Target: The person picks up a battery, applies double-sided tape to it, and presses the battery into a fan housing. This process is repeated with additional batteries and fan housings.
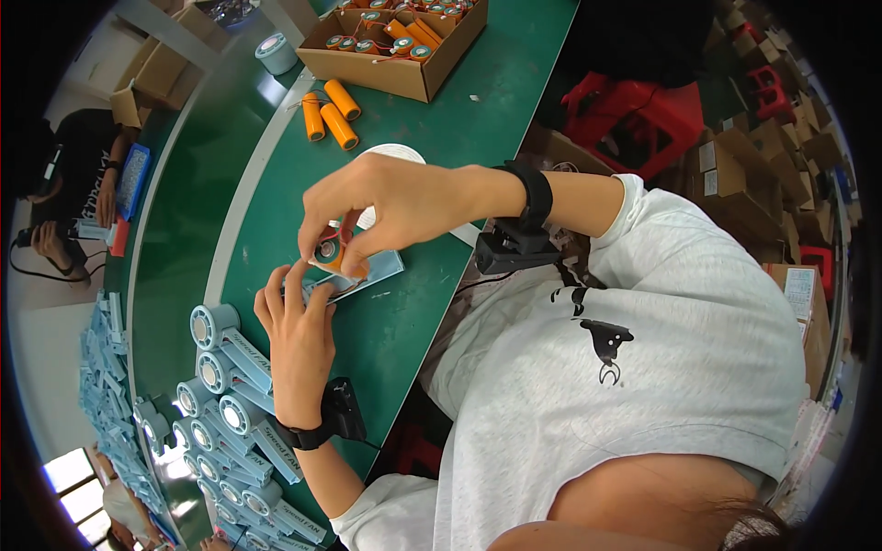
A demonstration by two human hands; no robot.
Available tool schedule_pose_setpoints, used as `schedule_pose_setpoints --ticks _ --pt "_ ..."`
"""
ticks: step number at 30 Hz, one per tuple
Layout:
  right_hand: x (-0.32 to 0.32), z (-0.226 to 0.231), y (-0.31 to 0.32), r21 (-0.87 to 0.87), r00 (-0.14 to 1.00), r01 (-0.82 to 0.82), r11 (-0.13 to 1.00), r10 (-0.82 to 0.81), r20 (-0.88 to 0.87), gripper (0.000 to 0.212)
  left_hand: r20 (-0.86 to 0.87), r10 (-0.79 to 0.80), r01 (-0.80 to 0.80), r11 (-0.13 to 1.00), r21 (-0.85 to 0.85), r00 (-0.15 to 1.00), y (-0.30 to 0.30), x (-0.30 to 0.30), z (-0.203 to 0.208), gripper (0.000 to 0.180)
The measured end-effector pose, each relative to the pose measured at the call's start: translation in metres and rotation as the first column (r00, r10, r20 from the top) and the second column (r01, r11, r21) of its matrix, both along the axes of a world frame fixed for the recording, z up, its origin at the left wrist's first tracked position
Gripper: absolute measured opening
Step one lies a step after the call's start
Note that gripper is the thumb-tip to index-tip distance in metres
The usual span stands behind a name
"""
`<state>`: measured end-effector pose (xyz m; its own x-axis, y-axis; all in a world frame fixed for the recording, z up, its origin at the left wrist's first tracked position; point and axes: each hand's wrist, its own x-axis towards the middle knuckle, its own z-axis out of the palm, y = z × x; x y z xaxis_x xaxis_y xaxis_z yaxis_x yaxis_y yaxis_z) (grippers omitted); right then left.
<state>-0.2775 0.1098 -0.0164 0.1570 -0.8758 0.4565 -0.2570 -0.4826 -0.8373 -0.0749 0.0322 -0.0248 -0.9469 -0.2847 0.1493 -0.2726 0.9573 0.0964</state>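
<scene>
My right hand (390, 197) is closed, with thumb and fingers gripping an orange cylindrical battery (327, 253) by its sides. One round end of the battery faces up, and a short bit of red wire shows beside it. Just below, a light-blue plastic handle shell (378, 275) lies on the green bench. My left hand (301, 344) has its fingertips pressed on the near end of that shell, right beside the battery. Thin wires seem to run along the shell there, partly covered by my fingers. A white round roll (395, 152) sits partly hidden behind my right hand.
Several orange batteries (340, 99) lie loose beyond my right hand. A cardboard box (427, 83) of wired batteries stands behind them. Light-blue handheld fans (241, 413) are piled beside my left hand. Across the bench, a person (87, 165) works near a blue tray (134, 180).
</scene>
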Motion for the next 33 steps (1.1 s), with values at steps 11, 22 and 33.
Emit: schedule_pose_setpoints --ticks 11,22,33 --pt "0.014 -0.004 0.016 -0.257 0.84 0.053 0.965 -0.183 -0.511 0.023 -0.129 0.064 -0.047 0.991 0.123 0.99 0.0 0.003 -0.006 0.013" --pt "0.021 -0.003 0.027 -0.477 0.804 0.017 0.879 -0.296 -0.516 0.016 -0.355 0.222 -0.12 0.95 0.288 0.908 -0.002 -0.002 -0.019 0.007" --pt "0.019 0.022 0.024 -0.574 0.853 0.059 0.816 -0.341 -0.396 0.015 -0.358 0.457 -0.304 0.861 0.407 0.815 0.0 -0.006 -0.028 0.006"
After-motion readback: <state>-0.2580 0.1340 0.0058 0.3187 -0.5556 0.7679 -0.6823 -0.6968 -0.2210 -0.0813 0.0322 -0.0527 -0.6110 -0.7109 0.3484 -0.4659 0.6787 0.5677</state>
